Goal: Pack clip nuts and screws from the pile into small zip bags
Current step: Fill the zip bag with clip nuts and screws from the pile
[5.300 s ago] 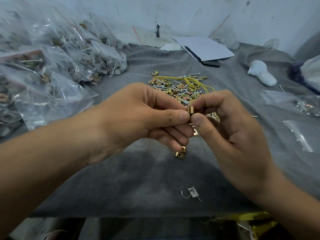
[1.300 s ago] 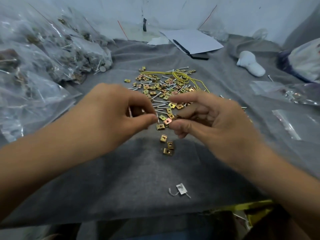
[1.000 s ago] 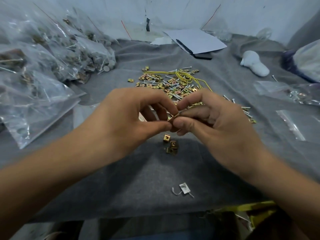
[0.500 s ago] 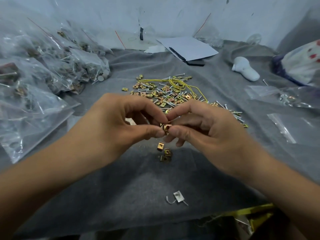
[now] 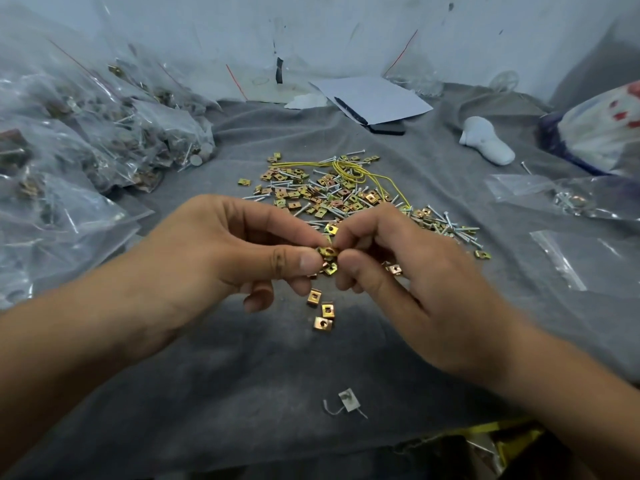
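left hand (image 5: 214, 258) and right hand (image 5: 412, 268) both pinch one clip nut (image 5: 328, 251) | above pile (image 5: 332, 192) | three nuts (image 5: 322, 310) on counter (image 5: 242, 375)

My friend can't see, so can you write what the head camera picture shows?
Two bare hands, left hand and right hand, pinch a gold clip nut together above a grey cloth. Behind lies a pile of clip nuts and screws; filled bags sit left.

Left hand (image 5: 221, 261) and right hand (image 5: 408, 278) pinch one small brass-coloured clip nut (image 5: 328, 251) together. Scattered gold-and-silver hardware pile (image 5: 332, 195) lies just behind, on grey cloth (image 5: 242, 375).
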Available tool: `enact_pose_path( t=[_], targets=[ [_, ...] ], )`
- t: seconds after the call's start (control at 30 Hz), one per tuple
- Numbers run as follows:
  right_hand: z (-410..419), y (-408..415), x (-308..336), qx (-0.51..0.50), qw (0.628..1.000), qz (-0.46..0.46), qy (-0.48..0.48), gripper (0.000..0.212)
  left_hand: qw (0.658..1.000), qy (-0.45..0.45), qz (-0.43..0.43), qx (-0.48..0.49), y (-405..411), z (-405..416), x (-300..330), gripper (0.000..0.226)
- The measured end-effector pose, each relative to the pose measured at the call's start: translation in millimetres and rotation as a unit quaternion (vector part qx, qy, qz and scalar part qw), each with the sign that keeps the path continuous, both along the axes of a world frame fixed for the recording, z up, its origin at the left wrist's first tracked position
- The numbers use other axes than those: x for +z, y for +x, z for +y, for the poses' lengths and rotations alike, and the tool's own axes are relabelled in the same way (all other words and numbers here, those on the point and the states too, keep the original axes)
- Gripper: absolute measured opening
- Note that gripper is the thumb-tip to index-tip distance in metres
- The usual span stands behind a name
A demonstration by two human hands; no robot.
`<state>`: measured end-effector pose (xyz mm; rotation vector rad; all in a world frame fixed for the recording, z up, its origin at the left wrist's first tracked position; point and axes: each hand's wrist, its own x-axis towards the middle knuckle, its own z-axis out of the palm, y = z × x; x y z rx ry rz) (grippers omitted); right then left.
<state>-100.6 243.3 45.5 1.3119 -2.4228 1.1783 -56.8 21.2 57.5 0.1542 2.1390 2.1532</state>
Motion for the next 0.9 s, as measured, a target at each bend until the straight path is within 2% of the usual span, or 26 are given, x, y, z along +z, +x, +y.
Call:
enact_pose_path(
  t=[0.1, 0.23, 0.4, 0.57, 0.67, 0.8, 0.9],
  targets=[
    [-2, 3, 1, 0.018, 1.000, 0.020, 0.014, 0.007, 0.999, 0.022, -0.037, -0.032, 1, -2, 5, 0.025],
    [-5, 4, 4, 0.045, 0.996, 0.073, 0.030, 0.011, 0.987, 0.003, -0.116, -0.107, 0, -9, 12, 0.018],
    [-8, -5, 2, 0.054, 0.998, -0.011, -0.009, 0.011, 0.978, 0.066, -0.148, -0.131, -4, -11, 11, 0.014],
    [-7, -13, -5, 0.069, 0.983, -0.170, -0.030, 0.012, 0.991, 0.053, -0.103, -0.066, -11, -10, 2, 0.018],
    [-7, -13, -6, 0.065, 0.957, -0.274, -0.072, 0.019, 0.999, -0.027, -0.016, -0.018, -11, -7, 4, 0.021],
    [-11, -10, -6, 0.085, 0.950, -0.291, -0.074, 0.028, 0.988, -0.129, 0.089, -0.015, -3, 0, 11, 0.017],
    [-11, -10, -1, 0.104, 0.919, -0.360, -0.124, 0.026, 0.985, -0.114, 0.132, -0.014, 3, 7, 13, 0.016]
  ],
)
